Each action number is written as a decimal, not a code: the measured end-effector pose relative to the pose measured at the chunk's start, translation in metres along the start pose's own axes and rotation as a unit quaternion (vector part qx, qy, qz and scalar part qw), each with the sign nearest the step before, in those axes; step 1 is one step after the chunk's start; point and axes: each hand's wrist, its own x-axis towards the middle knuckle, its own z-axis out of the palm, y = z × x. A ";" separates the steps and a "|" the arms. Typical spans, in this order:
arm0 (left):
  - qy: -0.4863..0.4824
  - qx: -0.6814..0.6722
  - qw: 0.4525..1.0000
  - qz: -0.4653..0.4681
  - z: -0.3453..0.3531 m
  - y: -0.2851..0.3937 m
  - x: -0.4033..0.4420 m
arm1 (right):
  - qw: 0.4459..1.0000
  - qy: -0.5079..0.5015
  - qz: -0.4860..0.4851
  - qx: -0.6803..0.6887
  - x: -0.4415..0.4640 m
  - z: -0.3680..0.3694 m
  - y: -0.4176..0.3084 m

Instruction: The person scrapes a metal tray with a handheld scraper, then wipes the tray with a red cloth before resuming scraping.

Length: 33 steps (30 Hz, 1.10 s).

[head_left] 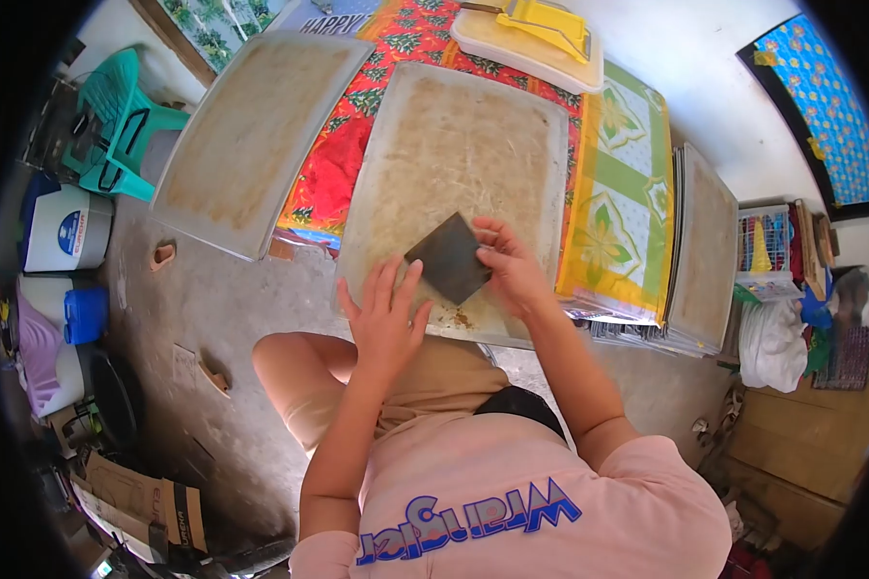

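My right hand grips a dark, flat square piece by its right edge, thumb on top. Whether it is a scraper blade or a stiff sheet, I cannot tell. The piece is tilted like a diamond over the near part of a large tray-like sheet with a brownish, streaked surface. Fingers spread, my left hand rests on the sheet's near left part, just left of the dark square. Small brown crumbs lie close below the square, near the sheet's front edge.
A similar sheet lies to the left, overhanging the table. Behind stands a white tub with a yellow tool on it. Stacked sheets are at the right. Red cloth sits between the two sheets. A green chair stands far left.
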 end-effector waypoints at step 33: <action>-0.101 -0.289 0.922 -0.238 0.002 -0.071 0.052 | 0.556 0.224 -0.279 -0.750 0.108 -0.074 -0.050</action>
